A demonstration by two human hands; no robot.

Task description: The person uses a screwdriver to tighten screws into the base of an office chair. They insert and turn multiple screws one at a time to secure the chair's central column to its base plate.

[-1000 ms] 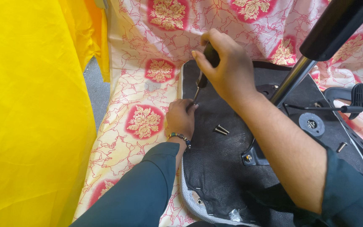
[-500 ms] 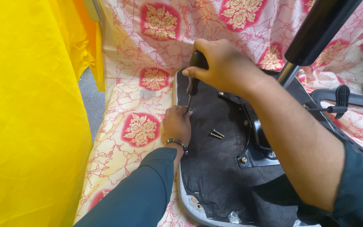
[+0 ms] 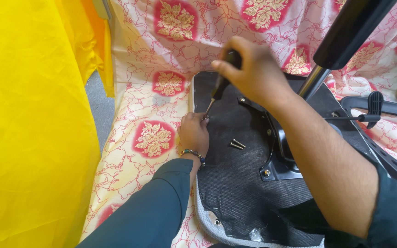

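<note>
An upturned office chair seat with a black fabric underside lies on a patterned cloth. My right hand grips the dark handle of a screwdriver, its tip pointing down at the seat's left edge. My left hand rests at that edge, fingers curled around the spot where the tip meets the seat. Two loose screws lie on the black fabric just right of my left hand. A black metal bracket with a bolt sits beside them.
The chair's gas cylinder column rises at the upper right, with a black lever beside it. A yellow cloth fills the left side. The cream cloth with red floral medallions covers the floor; a grey floor strip shows.
The view has shifted, so the seat and hands sit a bit further right in the frame. My right hand has tilted the screwdriver while its tip stays by my left hand.
</note>
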